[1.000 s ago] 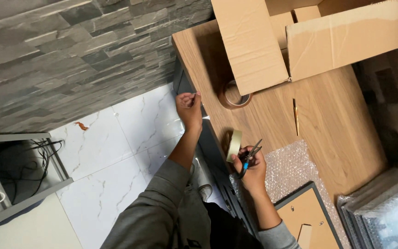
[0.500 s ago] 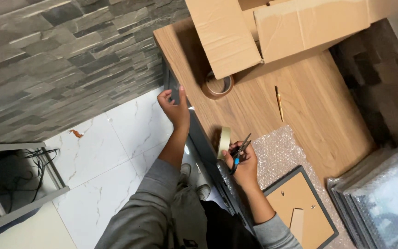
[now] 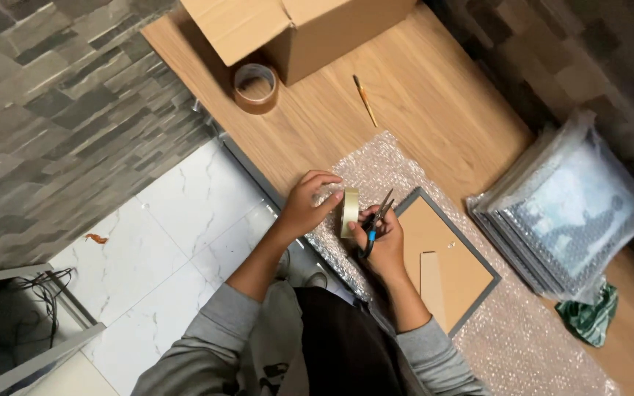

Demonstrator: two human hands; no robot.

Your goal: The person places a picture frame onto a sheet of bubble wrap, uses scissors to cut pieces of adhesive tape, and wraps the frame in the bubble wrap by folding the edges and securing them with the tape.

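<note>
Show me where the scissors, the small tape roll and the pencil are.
scissors [image 3: 373,224], head view, on the blades just above the handles.
small tape roll [image 3: 350,212], head view, on its pale outer band.
pencil [image 3: 365,100], head view, mid-shaft on the table.

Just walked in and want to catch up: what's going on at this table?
A person stands at a wooden table. Their left hand touches a small roll of tape, while the right hand grips scissors right beside it. Below the hands, a grey picture frame lies back side up on a sheet of bubble wrap. A cardboard box, a brown tape roll and a stack of wrapped frames sit nearby.
</note>
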